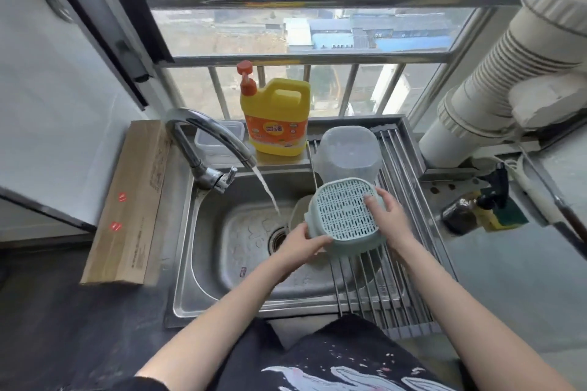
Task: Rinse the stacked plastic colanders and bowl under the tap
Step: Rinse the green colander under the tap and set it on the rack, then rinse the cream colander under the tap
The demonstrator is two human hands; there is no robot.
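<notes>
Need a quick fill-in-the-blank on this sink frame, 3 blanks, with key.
1. Both hands hold the green colander with its perforated base facing ____.
2. The tap is ____, its stream falling into the sink.
3. The clear bowl lies upside down on the ____ rack.

Missing words: up; running; drying

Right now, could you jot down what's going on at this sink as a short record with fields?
Place: steel sink by a window
Tap: running, stream falls into the basin
Held item: pale green colander, upside down, at the edge of the drying rack
Left hand: grips the colander's near-left rim
Right hand: holds its right side
Behind it: translucent bowl, upturned on the rack
Ledge: yellow detergent bottle
</notes>
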